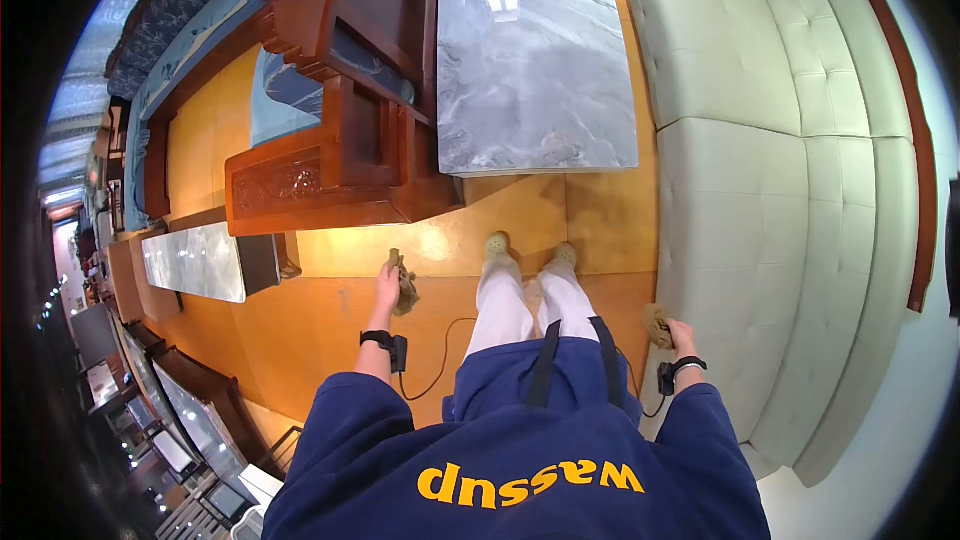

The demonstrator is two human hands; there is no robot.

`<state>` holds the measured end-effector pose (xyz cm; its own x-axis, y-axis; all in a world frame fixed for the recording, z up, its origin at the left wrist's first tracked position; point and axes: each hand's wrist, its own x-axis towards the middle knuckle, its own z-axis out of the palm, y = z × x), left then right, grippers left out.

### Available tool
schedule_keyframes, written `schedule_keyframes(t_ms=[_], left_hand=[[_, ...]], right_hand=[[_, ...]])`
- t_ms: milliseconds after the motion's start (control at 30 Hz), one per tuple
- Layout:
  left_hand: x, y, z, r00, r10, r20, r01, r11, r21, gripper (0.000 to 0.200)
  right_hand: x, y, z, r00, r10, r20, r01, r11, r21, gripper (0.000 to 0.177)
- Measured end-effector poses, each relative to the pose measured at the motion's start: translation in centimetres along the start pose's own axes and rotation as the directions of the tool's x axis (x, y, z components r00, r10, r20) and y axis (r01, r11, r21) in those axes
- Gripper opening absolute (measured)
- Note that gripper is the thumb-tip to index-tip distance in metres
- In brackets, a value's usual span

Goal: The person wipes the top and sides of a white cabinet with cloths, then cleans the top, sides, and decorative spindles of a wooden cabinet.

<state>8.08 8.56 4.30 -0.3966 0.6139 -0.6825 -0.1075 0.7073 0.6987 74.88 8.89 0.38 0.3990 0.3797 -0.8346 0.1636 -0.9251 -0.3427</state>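
My left hand [387, 287] is closed on a crumpled olive-brown cloth [406, 292], which hangs over the floor. On the other side, my right hand [682, 337] grips a similar crumpled brown cloth [658, 326] beside the sofa's front edge. Whether each is a rag, a glove or something else I cannot make out. Both arms are held out from my body, and each wrist wears a black strapped device with a cable.
A marble-topped table [540, 70] stands ahead of my feet. The pale tufted sofa [735, 240] runs along the right. At the left are a carved wooden chair [330, 175] and a low marble-topped table [195, 258]. The floor [300, 325] is orange-brown.
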Motion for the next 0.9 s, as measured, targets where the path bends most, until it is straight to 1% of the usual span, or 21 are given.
schedule_keyframes(t_ms=[33,100,133,167,233,267,300,367,400,433,500,567,600,633,667,700,733,767,800,833,900], left_hand=[[0.0,-0.1,-0.1,0.998,0.055,-0.022,-0.054,0.998,0.030,0.029],[0.3,-0.3,0.0,0.984,0.165,-0.064,-0.158,0.983,0.097,0.028],[-0.2,0.6,0.5,0.976,0.207,-0.072,-0.192,0.966,0.172,0.027],[-0.6,1.5,1.0,0.976,0.201,-0.077,-0.186,0.968,0.168,0.027],[-0.7,2.8,2.0,0.978,0.207,-0.025,-0.190,0.935,0.300,0.027],[-0.6,3.1,2.9,0.979,0.200,-0.024,-0.192,0.964,0.186,0.026],[0.2,3.1,3.2,0.981,0.190,-0.023,-0.183,0.966,0.185,0.026],[1.4,2.5,3.4,0.963,0.269,0.018,-0.254,0.883,0.394,0.025],[-0.2,5.9,5.3,0.973,0.231,-0.010,-0.211,0.902,0.376,0.025],[0.9,5.5,5.6,0.977,0.215,-0.013,-0.194,0.906,0.376,0.025],[3.2,4.2,6.1,0.958,0.282,0.059,-0.280,0.864,0.419,0.026],[4.4,4.6,7.0,0.925,0.361,0.122,-0.375,0.803,0.463,0.026],[4.7,5.3,7.8,0.953,0.271,0.139,-0.303,0.881,0.362,0.026],[5.4,5.5,8.4,0.956,0.260,0.137,-0.292,0.887,0.357,0.026],[6.0,5.6,8.9,0.947,0.289,0.142,-0.321,0.881,0.348,0.026],[6.7,5.6,9.2,0.937,0.318,0.146,-0.350,0.873,0.340,0.026],[7.7,5.3,9.5,0.941,0.308,0.141,-0.338,0.878,0.337,0.026],[8.7,5.1,9.8,0.927,0.339,0.159,-0.374,0.843,0.387,0.026],[9.4,4.8,9.9,0.912,0.370,0.179,-0.410,0.801,0.436,0.026],[9.8,5.2,10.4,0.914,0.367,0.173,-0.406,0.804,0.435,0.026],[10.4,5.7,11.5,0.863,0.487,0.137,-0.480,0.702,0.526,0.026]], right_hand=[[0.2,0.0,-0.3,1.000,-0.001,-0.002,0.001,1.000,-0.007,0.027],[0.5,0.1,-0.8,0.998,-0.059,-0.035,0.050,0.976,-0.213,0.030],[1.1,0.5,-1.1,0.995,-0.099,-0.017,0.093,0.970,-0.223,0.031],[1.7,0.7,-1.6,0.995,-0.099,-0.015,0.093,0.969,-0.231,0.031],[1.9,-0.2,-2.0,0.992,-0.125,-0.008,0.120,0.965,-0.233,0.030],[2.1,-0.2,-2.1,0.993,-0.119,-0.008,0.114,0.964,-0.241,0.030],[2.5,-0.4,-2.2,0.995,-0.096,-0.021,0.090,0.973,-0.215,0.031],[3.5,-0.5,-2.2,0.998,-0.059,-0.027,0.053,0.977,-0.206,0.031],[4.2,-0.6,-2.2,0.994,-0.100,-0.039,0.083,0.950,-0.302,0.033],[4.8,-0.8,-2.0,0.989,-0.141,-0.045,0.112,0.912,-0.395,0.034],[5.2,-2.7,-1.7,0.989,-0.138,-0.059,0.102,0.904,-0.416,0.037],[5.6,-4.2,-1.2,0.974,-0.226,-0.021,0.187,0.849,-0.495,0.038],[6.5,-4.8,-1.1,0.975,-0.221,-0.023,0.180,0.844,-0.506,0.038],[7.7,-5.4,-1.1,0.963,-0.267,-0.016,0.216,0.811,-0.544,0.037],[8.8,-5.7,-0.9,0.950,-0.311,-0.004,0.251,0.775,-0.580,0.036],[9.7,-6.2,-0.4,0.952,-0.305,0.000,0.246,0.769,-0.590,0.036],[10.5,-7.1,-0.1,0.933,-0.360,-0.001,0.291,0.756,-0.587,0.035],[11.2,-7.9,0.3,0.911,-0.413,-0.001,0.335,0.740,-0.583,0.034],[12.0,-8.6,0.9,0.912,-0.410,0.005,0.334,0.736,-0.589,0.034],[13.0,-9.4,1.6,0.891,-0.452,-0.035,0.339,0.717,-0.610,0.034],[14.5,-11.1,3.3,0.867,-0.493,-0.066,0.346,0.693,-0.632,0.035]])
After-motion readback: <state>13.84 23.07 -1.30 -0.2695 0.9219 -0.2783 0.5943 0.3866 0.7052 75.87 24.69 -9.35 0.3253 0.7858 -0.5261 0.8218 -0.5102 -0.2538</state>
